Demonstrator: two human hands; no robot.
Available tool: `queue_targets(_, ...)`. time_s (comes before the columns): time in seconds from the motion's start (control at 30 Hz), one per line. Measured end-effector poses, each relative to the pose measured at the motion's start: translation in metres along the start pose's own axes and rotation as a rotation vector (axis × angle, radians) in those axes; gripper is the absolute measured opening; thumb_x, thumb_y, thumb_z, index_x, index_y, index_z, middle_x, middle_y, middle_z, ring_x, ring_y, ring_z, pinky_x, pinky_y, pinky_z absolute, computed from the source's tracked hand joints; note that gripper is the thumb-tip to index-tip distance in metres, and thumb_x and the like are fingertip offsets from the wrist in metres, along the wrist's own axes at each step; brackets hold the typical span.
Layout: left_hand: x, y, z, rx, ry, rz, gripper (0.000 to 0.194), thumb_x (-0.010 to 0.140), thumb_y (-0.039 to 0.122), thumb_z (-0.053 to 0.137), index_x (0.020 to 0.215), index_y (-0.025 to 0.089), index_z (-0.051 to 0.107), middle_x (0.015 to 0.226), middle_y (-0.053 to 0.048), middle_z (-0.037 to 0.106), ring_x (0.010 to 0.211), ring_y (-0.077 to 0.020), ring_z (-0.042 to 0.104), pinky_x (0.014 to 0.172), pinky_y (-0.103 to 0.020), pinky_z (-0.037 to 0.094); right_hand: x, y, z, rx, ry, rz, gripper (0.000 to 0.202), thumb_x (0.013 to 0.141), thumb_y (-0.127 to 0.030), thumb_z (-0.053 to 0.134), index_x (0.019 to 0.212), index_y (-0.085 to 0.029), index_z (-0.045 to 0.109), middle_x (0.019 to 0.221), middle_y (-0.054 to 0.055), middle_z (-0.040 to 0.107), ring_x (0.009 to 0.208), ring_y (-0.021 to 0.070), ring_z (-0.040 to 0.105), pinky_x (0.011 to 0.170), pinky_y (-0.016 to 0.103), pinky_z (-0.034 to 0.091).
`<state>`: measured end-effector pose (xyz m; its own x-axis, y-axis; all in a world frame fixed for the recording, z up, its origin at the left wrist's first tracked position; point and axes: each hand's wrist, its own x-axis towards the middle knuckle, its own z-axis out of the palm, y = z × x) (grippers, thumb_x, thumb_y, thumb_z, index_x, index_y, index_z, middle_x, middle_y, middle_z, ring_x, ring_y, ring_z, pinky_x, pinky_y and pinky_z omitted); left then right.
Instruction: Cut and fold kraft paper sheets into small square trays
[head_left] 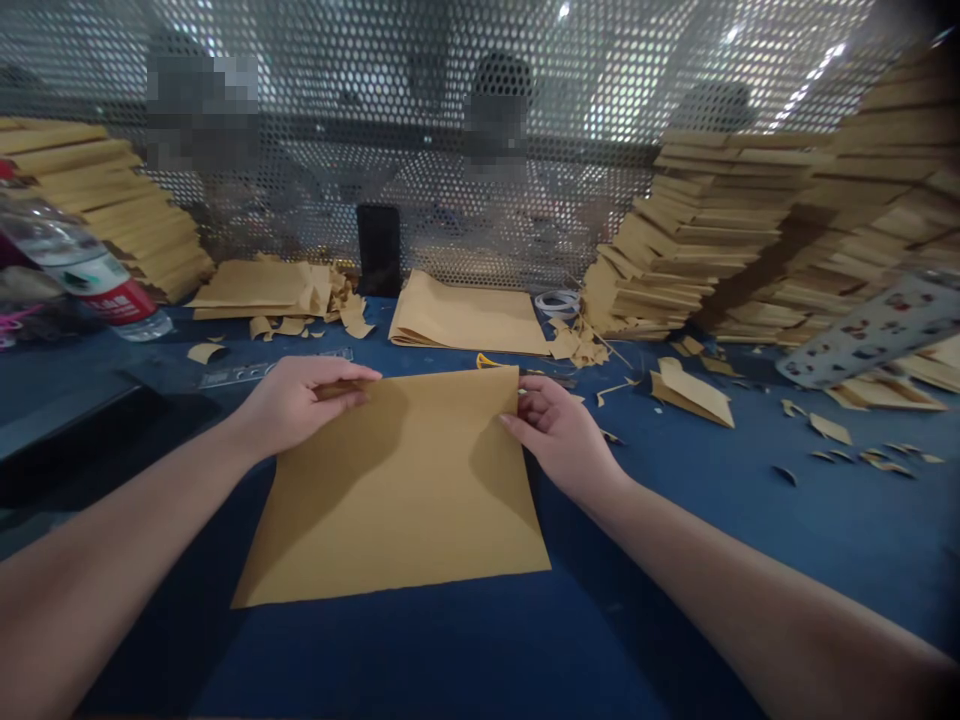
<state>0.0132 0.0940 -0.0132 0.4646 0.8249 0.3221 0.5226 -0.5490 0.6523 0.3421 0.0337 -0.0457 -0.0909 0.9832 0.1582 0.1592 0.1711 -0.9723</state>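
A sheet of brown kraft paper point(405, 500) is spread before me on the blue tabletop, its far edge raised by both hands. My left hand point(300, 405) pinches that edge near the left, thumb on the near face and fingers behind. At the far right corner, my right hand point(562, 430) grips the paper between thumb and curled fingers. Shadows of the hands fall on the sheet. Just behind its far edge, a yellow-handled tool point(491, 361) shows in part; the rest is hidden.
Tall stacks of folded brown paper stand at left point(142, 220) and right point(690, 230). A folded kraft bundle point(469, 315), a black phone point(379, 250), a water bottle point(97, 275), a patterned tumbler point(874, 325) and a ruler point(240, 372) lie around. Paper scraps point(831, 428) litter the right side.
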Motion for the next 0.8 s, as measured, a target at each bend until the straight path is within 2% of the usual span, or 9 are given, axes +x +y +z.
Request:
queue_targets(0.2,-0.002,0.004,0.001,-0.014,0.033,0.002,0.021,0.085,0.036,0.068,0.103,0.026,0.072,0.101,0.000,0.074,0.087,-0.0145,0.072,0.085,-0.024,0.058,0.000,0.000,0.000,0.011,-0.011,-0.036,0.029,0.086,-0.026,0.066,0.113,-0.028,0.055,0.098,0.002,0.070,0.090,0.0192,0.069,0.079,0.037,0.058)
queue_targets(0.37,-0.001,0.009,-0.002,0.120,0.055,0.035,0.020,0.085,0.036,0.067,0.100,0.025,0.072,0.098,-0.001,0.074,0.089,-0.0162,0.070,0.083,-0.024,0.057,-0.001,0.000,-0.001,-0.017,0.002,-0.045,0.030,0.086,-0.027,0.067,0.114,-0.027,0.055,0.099,0.003,0.070,0.090,0.0193,0.069,0.079,0.037,0.058)
queue_targets(0.53,-0.001,0.009,-0.005,0.219,0.001,0.024,0.022,0.086,0.041,0.064,0.098,0.023,0.068,0.094,-0.002,0.071,0.083,-0.0152,0.066,0.073,-0.023,0.054,-0.002,-0.003,0.001,-0.022,0.011,-0.043,0.031,0.085,-0.027,0.067,0.113,-0.027,0.056,0.095,0.002,0.070,0.086,0.0181,0.068,0.077,0.035,0.056)
queue_targets(0.63,0.000,0.007,-0.005,0.161,-0.104,-0.055,0.033,0.087,0.044,0.062,0.114,0.026,0.063,0.095,-0.002,0.068,0.079,-0.0139,0.064,0.068,-0.022,0.051,-0.002,-0.006,0.001,-0.029,0.029,-0.033,0.030,0.084,-0.028,0.068,0.112,-0.026,0.056,0.088,0.001,0.068,0.079,0.0168,0.068,0.072,0.033,0.055)
queue_targets(0.73,0.002,0.003,-0.007,0.049,-0.240,-0.173,0.049,0.089,0.049,0.058,0.134,0.031,0.051,0.104,-0.002,0.065,0.065,-0.0106,0.060,0.059,-0.022,0.049,-0.001,-0.009,0.000,-0.039,0.024,0.010,0.031,0.085,-0.030,0.067,0.113,-0.026,0.056,0.089,0.001,0.068,0.080,0.0173,0.068,0.074,0.033,0.054)
queue_targets(0.8,0.004,0.000,-0.010,-0.049,-0.210,-0.240,0.048,0.090,0.051,0.055,0.134,0.032,0.051,0.109,-0.004,0.064,0.064,-0.0113,0.060,0.058,-0.024,0.051,0.000,-0.011,-0.002,-0.014,0.015,0.053,0.034,0.084,-0.030,0.068,0.115,-0.026,0.055,0.093,0.002,0.070,0.083,0.0183,0.068,0.077,0.035,0.054)
